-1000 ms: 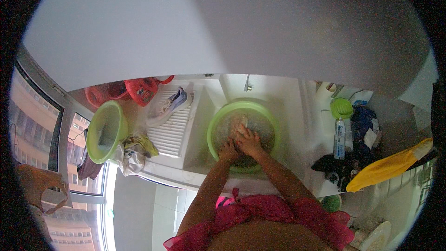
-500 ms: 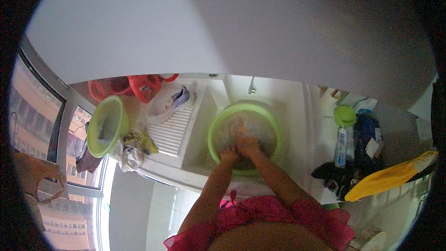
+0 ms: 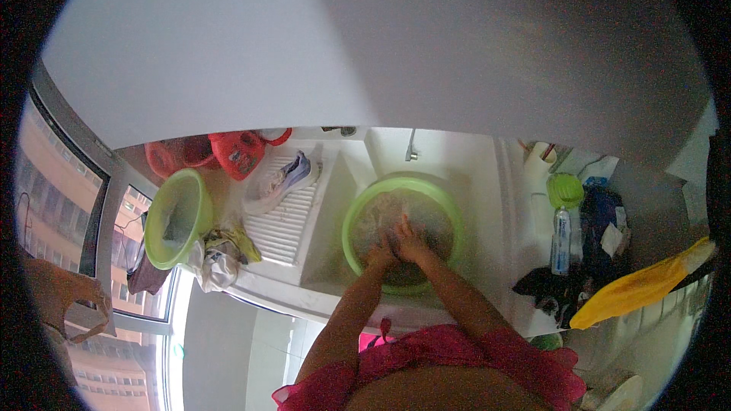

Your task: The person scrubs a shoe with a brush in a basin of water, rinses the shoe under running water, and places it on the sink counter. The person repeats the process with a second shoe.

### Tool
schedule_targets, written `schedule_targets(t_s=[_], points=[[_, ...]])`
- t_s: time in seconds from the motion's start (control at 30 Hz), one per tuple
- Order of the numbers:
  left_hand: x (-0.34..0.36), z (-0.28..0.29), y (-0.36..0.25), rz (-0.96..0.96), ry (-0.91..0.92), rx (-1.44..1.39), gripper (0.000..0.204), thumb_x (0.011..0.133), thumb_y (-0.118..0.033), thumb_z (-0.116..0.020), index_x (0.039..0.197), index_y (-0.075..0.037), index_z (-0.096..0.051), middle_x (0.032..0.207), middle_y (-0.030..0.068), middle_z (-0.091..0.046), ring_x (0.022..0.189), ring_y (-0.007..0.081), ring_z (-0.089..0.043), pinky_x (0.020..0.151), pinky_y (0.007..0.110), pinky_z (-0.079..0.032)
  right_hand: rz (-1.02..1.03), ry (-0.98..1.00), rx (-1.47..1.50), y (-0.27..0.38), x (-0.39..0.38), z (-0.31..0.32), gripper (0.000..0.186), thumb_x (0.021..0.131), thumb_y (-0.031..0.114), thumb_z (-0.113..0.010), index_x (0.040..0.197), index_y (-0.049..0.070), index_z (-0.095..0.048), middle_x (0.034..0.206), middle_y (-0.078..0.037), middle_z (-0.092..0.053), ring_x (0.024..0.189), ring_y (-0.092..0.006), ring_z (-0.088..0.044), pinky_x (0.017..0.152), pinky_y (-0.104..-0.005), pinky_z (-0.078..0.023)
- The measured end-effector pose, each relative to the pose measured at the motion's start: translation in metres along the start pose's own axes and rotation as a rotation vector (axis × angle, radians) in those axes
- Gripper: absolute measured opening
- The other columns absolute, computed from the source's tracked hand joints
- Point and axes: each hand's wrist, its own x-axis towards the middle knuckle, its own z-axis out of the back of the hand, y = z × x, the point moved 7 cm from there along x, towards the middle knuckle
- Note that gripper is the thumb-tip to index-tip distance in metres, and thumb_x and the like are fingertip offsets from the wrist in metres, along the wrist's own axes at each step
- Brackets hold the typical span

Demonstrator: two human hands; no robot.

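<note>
A round light-green basin [image 3: 348,237] stands in the white sink and holds cloudy water [image 3: 429,217]. Inside it, my left hand [image 3: 382,251] is low on the near side, its fingers partly lost in the murk. My right hand [image 3: 411,243] lies beside it, close or touching, with fingers stretched toward the far side. A pale, blurred patch shows in the water beyond the hands; what it is I cannot make out. Whether anything lies under my palms is hidden.
A faucet [image 3: 412,146] juts out behind the basin. Left are a ribbed washboard [image 3: 282,232] bearing a shoe [image 3: 295,175], crumpled cloths [image 3: 221,262], another green basin [image 3: 204,217] and red containers [image 3: 242,154]. At right lie a bottle [image 3: 561,243], a green brush-like item [image 3: 565,190] and yellow cloth [image 3: 640,289].
My hands have shifted slightly within the basin. The right hand's fingers now show more spread out, pointing away. The whole view has dropped a little.
</note>
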Motion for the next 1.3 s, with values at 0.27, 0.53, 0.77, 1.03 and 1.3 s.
schedule_targets(t_s=[0.27,0.53,0.77,1.03,1.3], points=[[-0.065,0.124,-0.07,0.023,-0.33,-0.346,0.119,0.05,-0.032,-0.08,0.136,-0.004,-0.003,0.127,0.0278,-0.023,0.113,0.0451,-0.032,0.093,0.048,-0.033,-0.047,-0.06,0.636,-0.038,-0.006,0.031,0.067,0.078,0.023,-0.058,0.131,-0.001,-0.025,0.141,-0.02,-0.013,0.127,-0.0362,-0.022,0.103,-0.0412,-0.023],[-0.075,0.16,-0.063,-0.231,-0.64,-0.465,0.116,0.042,-0.014,-0.079,0.136,-0.005,-0.011,0.113,0.0205,-0.031,0.103,0.0362,-0.039,0.09,0.042,-0.037,-0.309,-0.236,1.188,-0.059,-0.026,0.077,0.058,0.08,0.021,-0.06,0.13,0.005,-0.033,0.125,-0.018,-0.042,0.111,-0.0289,-0.045,0.091,-0.0379,-0.037],[-0.067,0.157,-0.071,-0.394,-0.481,-0.607,0.107,0.041,-0.008,-0.076,0.133,-0.005,-0.021,0.111,0.0181,-0.03,0.106,0.0341,-0.034,0.094,0.038,-0.033,-0.688,-0.136,1.712,-0.071,-0.028,0.028,0.051,0.076,0.034,-0.066,0.113,0.005,-0.046,0.104,-0.012,-0.052,0.092,-0.0231,-0.053,0.078,-0.0365,-0.046],[-0.089,0.17,-0.089,-0.608,-0.396,-0.457,0.108,0.042,-0.007,-0.076,0.134,-0.008,-0.02,0.111,0.0158,-0.03,0.108,0.0336,-0.032,0.096,0.037,-0.031,-0.731,0.149,1.984,-0.043,-0.025,0.011,0.041,0.067,0.041,-0.072,0.093,0.013,-0.055,0.065,0.001,-0.051,0.052,-0.0119,-0.049,0.047,-0.0254,-0.045],[-0.102,0.162,-0.112,-0.728,-0.203,-0.975,0.1,0.054,-0.008,-0.078,0.135,-0.008,-0.019,0.124,0.0105,-0.035,0.12,0.0258,-0.031,0.098,0.037,-0.032,-0.242,-0.149,2.15,-0.051,-0.005,0.055,0.03,0.079,0.018,-0.06,0.106,0.007,-0.052,0.097,-0.005,-0.059,0.085,-0.0182,-0.058,0.072,-0.0345,-0.048]])
